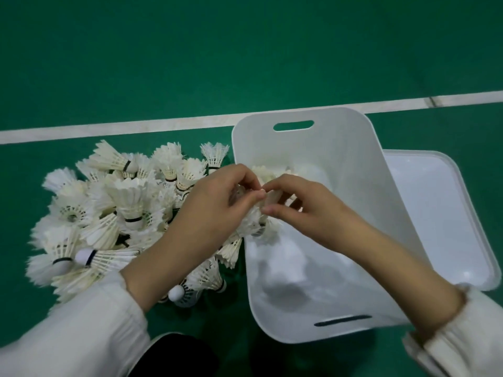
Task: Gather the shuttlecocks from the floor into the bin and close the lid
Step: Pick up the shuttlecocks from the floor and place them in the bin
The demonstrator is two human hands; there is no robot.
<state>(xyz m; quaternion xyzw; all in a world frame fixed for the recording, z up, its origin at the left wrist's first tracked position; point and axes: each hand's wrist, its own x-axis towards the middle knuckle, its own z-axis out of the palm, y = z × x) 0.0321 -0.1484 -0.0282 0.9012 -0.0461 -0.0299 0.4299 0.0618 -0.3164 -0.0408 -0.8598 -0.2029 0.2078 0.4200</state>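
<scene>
White feathered shuttlecocks point(119, 213) heaped on green court floor point(190, 50), left of open white plastic bin point(353, 164). Left hand point(215, 210) & right hand point(304, 210), fingers curled, pinch a shuttlecock cluster point(255, 224) above bin's left rim; white lid point(435, 213) lies right of bin.

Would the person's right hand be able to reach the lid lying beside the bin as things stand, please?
Probably yes, but not at once: the lid lies uncovered on the floor right of the bin, on that hand's side, while the right hand is busy holding shuttlecocks with the left hand.
</scene>
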